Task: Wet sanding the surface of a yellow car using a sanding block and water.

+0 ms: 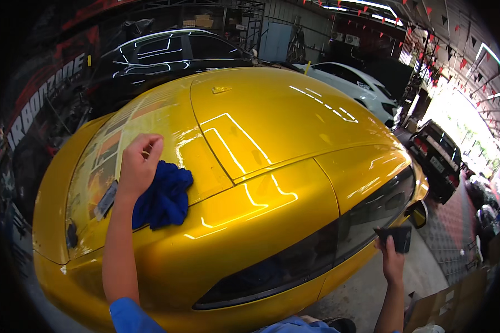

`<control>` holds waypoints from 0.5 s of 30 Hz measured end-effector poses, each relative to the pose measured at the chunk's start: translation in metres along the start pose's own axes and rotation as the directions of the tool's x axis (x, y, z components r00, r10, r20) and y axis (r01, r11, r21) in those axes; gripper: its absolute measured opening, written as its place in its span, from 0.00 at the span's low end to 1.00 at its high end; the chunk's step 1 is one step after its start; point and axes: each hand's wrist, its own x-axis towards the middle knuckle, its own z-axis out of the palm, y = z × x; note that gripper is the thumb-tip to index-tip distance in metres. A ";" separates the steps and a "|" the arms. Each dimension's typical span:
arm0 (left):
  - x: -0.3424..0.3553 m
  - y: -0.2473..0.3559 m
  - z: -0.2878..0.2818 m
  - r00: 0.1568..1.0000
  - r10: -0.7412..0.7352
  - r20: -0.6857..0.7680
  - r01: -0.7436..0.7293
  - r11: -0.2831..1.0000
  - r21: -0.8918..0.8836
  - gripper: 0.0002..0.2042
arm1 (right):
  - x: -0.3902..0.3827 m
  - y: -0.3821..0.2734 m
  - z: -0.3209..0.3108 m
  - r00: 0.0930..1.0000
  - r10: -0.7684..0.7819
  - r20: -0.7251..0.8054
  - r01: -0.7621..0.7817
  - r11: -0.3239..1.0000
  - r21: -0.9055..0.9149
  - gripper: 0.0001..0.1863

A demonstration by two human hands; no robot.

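My left hand (141, 166) is raised over the rear part of a glossy yellow car (272, 133), fingers curled and pressed to the thumb. Whatever they may pinch is too small to make out. A crumpled blue cloth (166, 194) lies on the car just beside this hand and forearm. Partly hidden behind the forearm is a flat greyish piece (105, 201). At the right, beyond the car's side window, my right hand (393, 258) grips a flat black squeegee (399, 238), held away from the bodywork.
A black car (178, 53) stands behind the yellow one, with a white car (353, 83) to its right. Another dark vehicle (436, 158) is near the bright doorway. The yellow car's side mirror (416, 215) sticks out at the right. Cardboard (450, 305) sits at the lower right.
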 end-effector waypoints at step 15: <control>-0.011 -0.102 0.017 0.938 0.123 -0.324 -0.064 0.980 0.187 0.07 | 0.010 -0.089 -0.132 0.807 -0.230 0.544 0.104 0.962 0.252 0.15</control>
